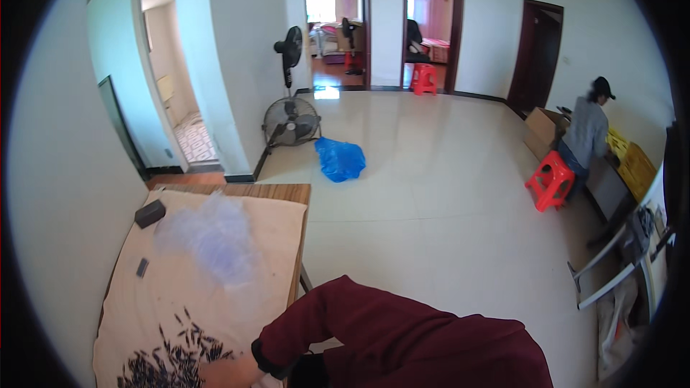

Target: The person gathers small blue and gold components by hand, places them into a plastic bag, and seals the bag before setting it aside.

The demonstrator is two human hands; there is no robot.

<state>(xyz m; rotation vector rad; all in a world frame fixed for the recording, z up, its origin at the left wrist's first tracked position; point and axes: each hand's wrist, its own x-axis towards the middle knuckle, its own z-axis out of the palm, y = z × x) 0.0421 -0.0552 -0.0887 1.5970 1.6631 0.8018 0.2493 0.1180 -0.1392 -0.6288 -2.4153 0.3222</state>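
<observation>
Head view: cannot tell grip of right hand at dark pieces on cloth, with fan and bag on glossy floor.

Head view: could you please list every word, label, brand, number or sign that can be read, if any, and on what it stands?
None can be read anywhere in this view.
Any marks on the heaped dark pieces, dark block, cardboard box or yellow material would be too small or blurred to read.

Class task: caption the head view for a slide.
A hand at a spread of small dark pieces on beige cloth, crumpled clear plastic lying beyond.
</observation>
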